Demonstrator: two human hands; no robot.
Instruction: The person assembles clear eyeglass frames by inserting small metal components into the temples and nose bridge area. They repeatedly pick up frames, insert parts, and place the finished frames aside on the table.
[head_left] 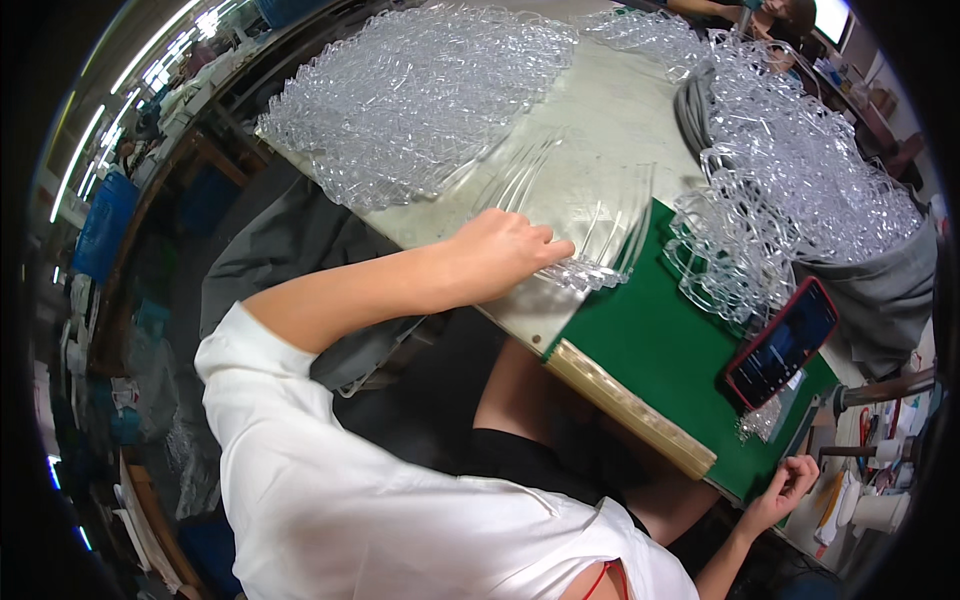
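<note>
Grips bundled clear plastic strips (597,274) in left hand (513,246) near green surface (655,355); curls right hand (786,489); cannot tell whether pinching anything.

We can read no words, numbers or signs here. On the screen of 1 red-edged phone (783,343) we see small marks, too blurred to make out; the far monitor (831,18) shows us only white glare.

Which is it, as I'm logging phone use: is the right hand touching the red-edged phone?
Apart. The head view shows green mat between the right hand and phone.
</note>
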